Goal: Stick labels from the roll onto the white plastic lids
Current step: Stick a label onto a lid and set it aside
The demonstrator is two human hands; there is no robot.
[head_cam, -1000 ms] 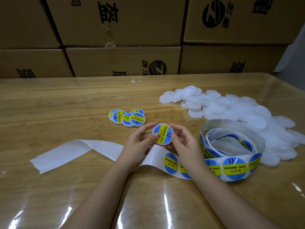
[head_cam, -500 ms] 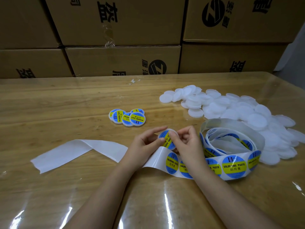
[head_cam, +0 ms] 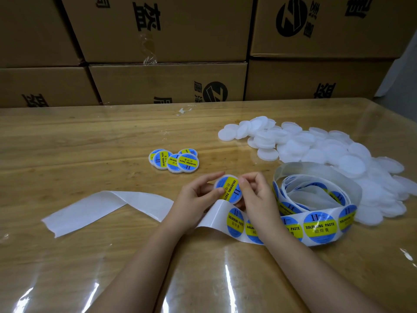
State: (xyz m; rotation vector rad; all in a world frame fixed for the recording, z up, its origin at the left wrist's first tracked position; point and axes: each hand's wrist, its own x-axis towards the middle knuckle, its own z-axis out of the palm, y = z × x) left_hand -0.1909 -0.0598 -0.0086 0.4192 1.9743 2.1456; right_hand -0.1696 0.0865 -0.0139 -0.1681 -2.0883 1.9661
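While we hold the lid (head_cam: 226, 176) between both hands, the step in hand is to press its label (head_cam: 229, 188) down flat. Our left hand (head_cam: 194, 195) grips the left edge, with the thumb curled onto the blue face and the forefinger reaching over the top. Our right hand (head_cam: 257, 195) pinches the right edge with bent fingertips (head_cam: 246, 180). To do this well, we think the thumb should rub from the middle outward, so that no air stays under the label. The other fingers should keep to the rim, because a slip now could crease the sticker.

The lid is round and white, and it is tilted toward us. Its label is blue with a yellow band that reads "SOLDERING PASTE". The label seems well centred, with a thin white ring showing at the top.

Just below our fingers the strip of labels passes under the wrists, and the roll (head_cam: 316, 199) lies loosely coiled just to the right of the right hand. Beyond the right fingers spreads the pile of plain white lids (head_cam: 327, 152). Beyond the left fingers, quite near, a small cluster of finished lids (head_cam: 173, 160) lies overlapping. To the left of the left hand the empty backing strip (head_cam: 101, 206) trails across the table (head_cam: 67, 143).
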